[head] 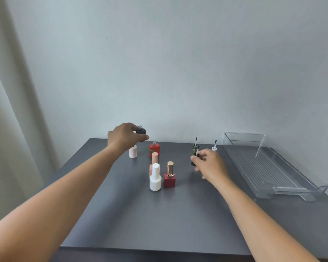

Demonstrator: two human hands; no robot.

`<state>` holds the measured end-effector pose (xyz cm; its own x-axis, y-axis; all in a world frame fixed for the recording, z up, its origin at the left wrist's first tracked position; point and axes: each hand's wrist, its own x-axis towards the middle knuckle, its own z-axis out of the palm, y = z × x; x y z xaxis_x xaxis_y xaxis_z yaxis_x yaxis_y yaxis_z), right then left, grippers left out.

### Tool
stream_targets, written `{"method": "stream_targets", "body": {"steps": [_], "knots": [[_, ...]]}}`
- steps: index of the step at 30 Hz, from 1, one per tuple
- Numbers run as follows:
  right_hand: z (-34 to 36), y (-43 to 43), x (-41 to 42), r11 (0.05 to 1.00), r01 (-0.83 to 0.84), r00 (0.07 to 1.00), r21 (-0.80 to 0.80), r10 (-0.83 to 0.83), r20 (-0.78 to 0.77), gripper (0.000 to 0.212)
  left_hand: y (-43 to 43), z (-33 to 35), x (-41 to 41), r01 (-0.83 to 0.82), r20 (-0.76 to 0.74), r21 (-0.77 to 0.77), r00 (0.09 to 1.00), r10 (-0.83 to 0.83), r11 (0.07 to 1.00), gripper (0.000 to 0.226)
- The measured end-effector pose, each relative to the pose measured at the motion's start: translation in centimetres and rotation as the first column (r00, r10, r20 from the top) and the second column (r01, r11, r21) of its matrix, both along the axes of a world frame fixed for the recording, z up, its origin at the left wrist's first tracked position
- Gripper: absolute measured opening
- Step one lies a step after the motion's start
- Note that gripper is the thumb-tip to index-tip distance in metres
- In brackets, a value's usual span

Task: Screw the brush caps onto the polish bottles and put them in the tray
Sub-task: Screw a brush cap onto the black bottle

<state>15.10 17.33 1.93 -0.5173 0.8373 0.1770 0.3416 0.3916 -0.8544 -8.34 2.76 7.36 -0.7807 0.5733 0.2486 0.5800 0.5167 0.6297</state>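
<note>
My left hand (124,137) grips an uncapped black polish bottle (141,131) lifted above the table's far edge. My right hand (209,164) pinches a black brush cap (194,160) standing on the table, brush up. Behind it stands a gold-and-black brush cap (195,148), and a white brush cap (214,147) farther right. An open red bottle (154,149) and a pale pink bottle (133,152) stand at the back. Three capped bottles stand mid-table: white (155,177), dark red with gold cap (169,175), pink (154,161). The clear tray (284,184) lies at the right, holding nothing.
The dark grey table (140,220) stands against a pale wall. A curtain (9,110) hangs at the left. The tray's far end reaches the table's back right corner.
</note>
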Motion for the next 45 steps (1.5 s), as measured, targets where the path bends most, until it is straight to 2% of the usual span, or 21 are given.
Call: {"method": "stream_targets", "body": {"steps": [4, 6, 9, 12, 18, 30, 36, 45], "knots": [[2.0, -1.0, -0.1, 0.997, -0.068, 0.980, -0.037, 0.060, -0.192, 0.004, -1.7, 2.3, 2.3, 0.092, 0.092, 0.196, 0.989, -0.111, 0.976, 0.022], [3.4, -1.7, -0.3, 0.995, -0.100, 0.962, -0.012, 0.093, -0.257, 0.013, -2.5, 3.1, 3.6, 0.171, 0.144, 0.271, 0.966, -0.216, 0.947, 0.022], [5.4, -2.7, -0.2, 0.990, -0.135, 0.946, 0.045, 0.142, -0.291, 0.024, -3.5, 3.5, 5.3, 0.249, 0.191, 0.349, 0.925, -0.329, 0.903, 0.032], [7.1, -4.2, -0.1, 0.978, -0.177, 0.923, 0.107, 0.203, -0.328, 0.027, -4.2, 3.5, 6.3, 0.284, 0.183, 0.391, 0.908, -0.376, 0.876, 0.038], [8.5, -6.8, 0.4, 0.965, -0.208, 0.896, 0.156, 0.252, -0.365, 0.027, -5.2, 3.2, 7.8, 0.255, 0.146, 0.351, 0.936, -0.322, 0.901, 0.041], [8.8, -8.2, 1.1, 0.951, -0.169, 0.933, 0.259, 0.239, -0.269, 0.019, -6.4, 3.4, 9.1, 0.269, 0.111, 0.360, 0.938, -0.328, 0.893, 0.033], [9.1, -8.3, 1.2, 0.911, -0.152, 0.933, 0.382, 0.260, -0.250, 0.019, -6.5, 3.5, 9.6, 0.297, 0.087, 0.350, 0.934, -0.346, 0.889, 0.032], [8.8, -7.7, 1.2, 0.949, -0.220, 0.922, 0.227, 0.278, -0.270, 0.030, -6.3, 3.3, 10.3, 0.341, 0.148, 0.392, 0.894, -0.424, 0.855, 0.035]]}}
